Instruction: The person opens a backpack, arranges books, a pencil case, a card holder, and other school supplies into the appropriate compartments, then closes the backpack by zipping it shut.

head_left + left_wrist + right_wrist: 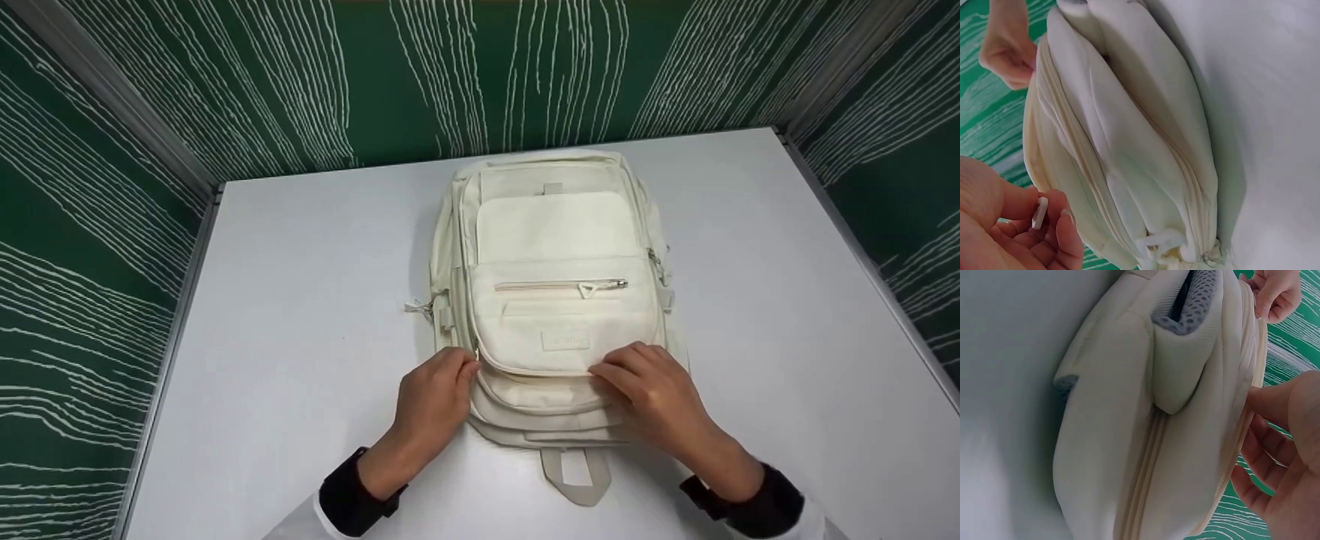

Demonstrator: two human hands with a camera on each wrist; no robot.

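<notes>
A cream backpack [562,232] lies on its back on the white table, its top handle [589,495] pointing toward the person. At the left of the front pocket, my left hand [437,394] pinches a small white zipper pull [1040,212] between thumb and curled fingers. My right hand [651,390] pinches the front pocket's edge seam near its right corner, thumb on one side and fingers on the other in the right wrist view. A short zipper with a triangular pull [589,290] crosses the front pocket above a small label [565,340].
The white table [300,300] extends on both sides of the backpack. Green panels [397,82] with white drip lines stand behind and at the sides. Side zipper pulls [417,307] stick out at the bag's left. Grey mesh [1199,304] shows near its handle end.
</notes>
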